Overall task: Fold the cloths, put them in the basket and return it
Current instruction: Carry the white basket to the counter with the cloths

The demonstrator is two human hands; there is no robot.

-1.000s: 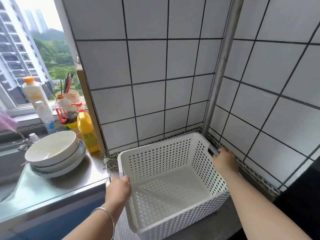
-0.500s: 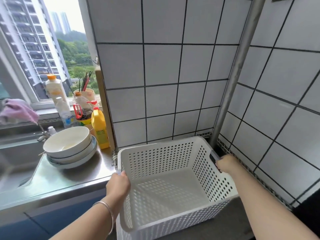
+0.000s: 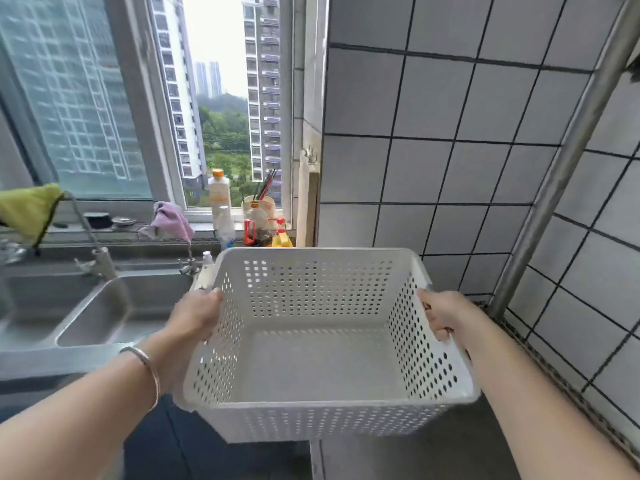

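A: Basket (image 3: 322,362) first. White, perforated, nothing inside it, held up in the air in front of the person, clear of the table (image 3: 41,358).

B: Hands?

A: Left hand (image 3: 194,317) grips the basket's left rim, fingers curled over the edge. Right hand (image 3: 441,315) grips the right rim, fingers (image 3: 437,332) wrapped into the side handle. Both closed tight on the basket, nothing else held.

B: Cloths?

A: A purple cloth (image 3: 171,221) hangs over a tap left of the basket and behind it. A green cloth (image 3: 29,209) is draped over the other tap, much further left of the basket. Neither looks folded.

B: So progress?

A: Early, I'd judge. Basket is fetched and nothing is in it yet. Still left: fold the cloths, load them, take the basket back.

B: Anything else around it?

A: Sink (image 3: 93,313) to the left of the basket. Bottles (image 3: 220,202) and a cup of chopsticks (image 3: 263,194) on the window sill behind it. Metal pole (image 3: 561,174) and tiled wall (image 3: 433,133) right of the basket and behind it. A bracelet (image 3: 147,368) on the left wrist.
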